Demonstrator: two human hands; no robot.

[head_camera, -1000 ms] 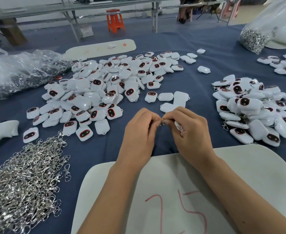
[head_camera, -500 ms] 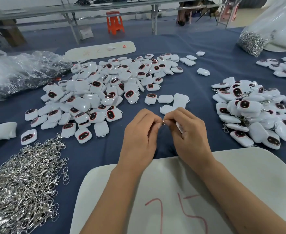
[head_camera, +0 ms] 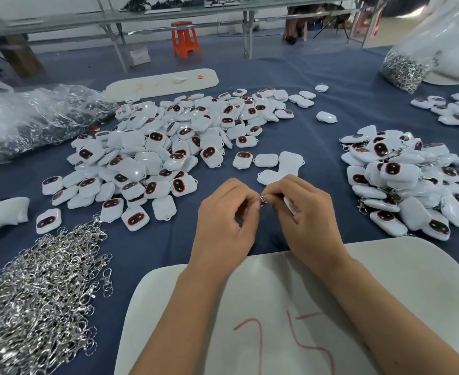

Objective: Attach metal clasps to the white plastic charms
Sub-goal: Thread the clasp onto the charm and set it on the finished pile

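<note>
Pinching clasp (head_camera: 262, 199) between both hands, charm (head_camera: 289, 204) in right.

The cloth (head_camera: 250, 77) over the table is dark blue. The charms (head_camera: 152, 147) are glossy white, many showing a black oval face ringed in red. The heap of clasps (head_camera: 39, 293) is shiny silver. The board (head_camera: 385, 266) nearest the person is off-white with red scrawled marks. A stool (head_camera: 185, 39) beyond the table is bright orange.

Even, soft overhead light, faint shadows under the hands (head_camera: 266, 212), glare on the far-right plastic bag (head_camera: 444, 41), wide-angle bending at edges.
</note>
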